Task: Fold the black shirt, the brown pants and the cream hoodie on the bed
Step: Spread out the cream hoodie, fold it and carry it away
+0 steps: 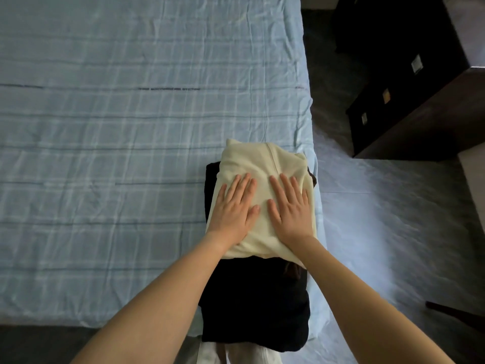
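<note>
with our left hand (234, 206) and right hand (289, 206) spread flat on the folded cream hoodie (265, 164) atop the dark pile at the bed (131, 127) edge, we press evenly outward to smooth creases.

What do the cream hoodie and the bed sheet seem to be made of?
The cream hoodie looks like soft knit, perhaps fleece: matte, slightly fuzzy. The bed sheet looks like thin woven cotton or similar: matte, finely creased, checked.
</note>
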Available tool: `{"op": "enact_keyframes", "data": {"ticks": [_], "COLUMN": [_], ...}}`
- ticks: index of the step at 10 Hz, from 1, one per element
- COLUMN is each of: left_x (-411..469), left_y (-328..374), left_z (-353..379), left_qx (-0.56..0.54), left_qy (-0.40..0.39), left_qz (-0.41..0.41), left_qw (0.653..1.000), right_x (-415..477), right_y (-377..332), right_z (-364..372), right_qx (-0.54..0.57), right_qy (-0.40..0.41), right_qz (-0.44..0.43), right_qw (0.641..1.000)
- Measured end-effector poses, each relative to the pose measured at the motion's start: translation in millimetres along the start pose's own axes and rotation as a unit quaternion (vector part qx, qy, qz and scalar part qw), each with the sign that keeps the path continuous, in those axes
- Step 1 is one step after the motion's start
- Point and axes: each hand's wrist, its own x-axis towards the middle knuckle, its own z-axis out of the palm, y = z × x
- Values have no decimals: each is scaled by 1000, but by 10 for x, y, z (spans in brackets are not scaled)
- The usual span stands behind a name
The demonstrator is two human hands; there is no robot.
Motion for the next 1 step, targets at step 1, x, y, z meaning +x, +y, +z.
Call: {"op": "enact_keyframes", "data": {"ticks": [1], "left_x": [52], "left_y": [-20], "left_z": [-231], "left_qx": [-30], "left_qy": [-30], "left_qz": [-6], "left_qw": [999], "right_x": [75], "right_y": [-99], "right_z": [-199], "right_qx": [-2], "right_qy": [-36], "right_qz": [5], "right_qw": [999]}}
